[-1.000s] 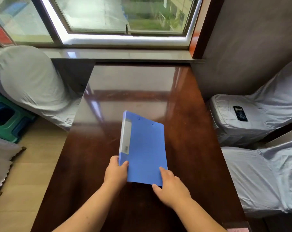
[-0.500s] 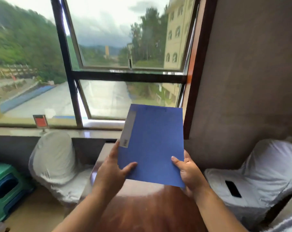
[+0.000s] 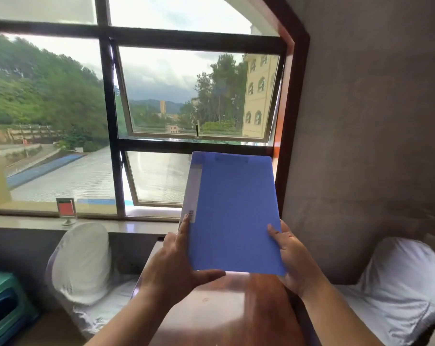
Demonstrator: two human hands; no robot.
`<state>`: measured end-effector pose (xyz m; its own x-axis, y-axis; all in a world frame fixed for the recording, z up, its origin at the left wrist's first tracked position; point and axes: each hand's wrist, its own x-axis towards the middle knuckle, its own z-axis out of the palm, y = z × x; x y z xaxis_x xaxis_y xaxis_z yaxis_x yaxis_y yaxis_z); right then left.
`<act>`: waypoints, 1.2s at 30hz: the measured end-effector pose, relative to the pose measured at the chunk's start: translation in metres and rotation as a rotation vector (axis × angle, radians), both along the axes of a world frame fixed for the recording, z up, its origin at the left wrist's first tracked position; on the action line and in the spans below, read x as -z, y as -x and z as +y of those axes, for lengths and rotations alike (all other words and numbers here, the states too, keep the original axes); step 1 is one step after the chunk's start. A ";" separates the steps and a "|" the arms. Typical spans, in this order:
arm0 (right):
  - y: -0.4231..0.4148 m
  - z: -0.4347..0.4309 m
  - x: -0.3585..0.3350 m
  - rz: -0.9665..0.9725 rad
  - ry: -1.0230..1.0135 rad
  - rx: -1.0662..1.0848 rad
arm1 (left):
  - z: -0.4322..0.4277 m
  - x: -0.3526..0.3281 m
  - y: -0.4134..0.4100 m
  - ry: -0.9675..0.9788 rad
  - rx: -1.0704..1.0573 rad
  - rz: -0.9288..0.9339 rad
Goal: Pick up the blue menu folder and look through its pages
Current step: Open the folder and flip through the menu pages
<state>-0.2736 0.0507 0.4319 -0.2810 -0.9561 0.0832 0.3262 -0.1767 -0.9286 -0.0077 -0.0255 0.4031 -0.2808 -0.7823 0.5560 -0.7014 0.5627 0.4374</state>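
The blue menu folder (image 3: 234, 213) is closed and held upright in the air above the far end of the dark wooden table (image 3: 226, 313), in front of the window. A grey label strip runs down its left spine edge. My left hand (image 3: 176, 268) grips the spine side, index finger along the strip and thumb under the bottom edge. My right hand (image 3: 290, 255) holds the lower right edge, thumb on the cover. The pages inside are hidden.
White-covered chairs stand at the left (image 3: 83, 260) and right (image 3: 396, 283) of the table. A small red sign (image 3: 66, 209) stands on the windowsill. A green stool (image 3: 4, 305) sits on the floor at far left. A brown wall rises on the right.
The folder left the table and rose in both hands to an upright position before the window. My view tilted up with it, and my left thumb slid under the bottom edge.
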 end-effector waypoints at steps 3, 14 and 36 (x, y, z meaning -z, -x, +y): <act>0.005 0.008 -0.004 -0.060 0.022 -0.100 | 0.000 -0.002 -0.003 0.083 0.007 0.035; 0.008 -0.002 -0.009 0.021 0.097 0.068 | -0.005 -0.032 -0.009 -0.175 -0.083 0.693; 0.002 -0.004 -0.012 -0.045 0.074 0.128 | 0.022 -0.034 -0.004 0.011 -0.174 0.511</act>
